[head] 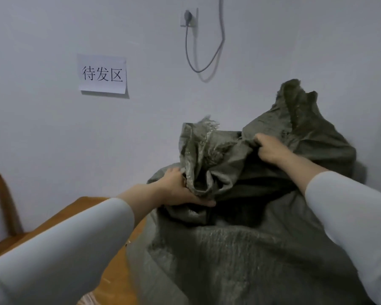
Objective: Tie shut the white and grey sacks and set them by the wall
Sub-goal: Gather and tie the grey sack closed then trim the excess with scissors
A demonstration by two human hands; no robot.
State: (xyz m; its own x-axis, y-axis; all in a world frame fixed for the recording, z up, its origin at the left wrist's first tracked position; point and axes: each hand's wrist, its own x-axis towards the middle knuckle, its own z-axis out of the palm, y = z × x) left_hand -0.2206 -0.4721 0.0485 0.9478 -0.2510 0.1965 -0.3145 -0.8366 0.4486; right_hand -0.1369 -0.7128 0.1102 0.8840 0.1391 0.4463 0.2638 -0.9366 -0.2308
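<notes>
Sign, one item: white paper sheet (102, 74), landscape format, stuck on the pale wall (42, 128) at upper left of the head view, printed with three large black Chinese characters in a single horizontal row reading 待发区, sharp enough to read in full

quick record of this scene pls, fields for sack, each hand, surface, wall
sack: grey sack, mouth open, not yet tied
left hand: grips the bunched left flap of the mouth
right hand: grips the right flap
surface: wooden table at the sack's left
wall: paper sign, socket with hanging cable
other: wooden chair, far left
</notes>
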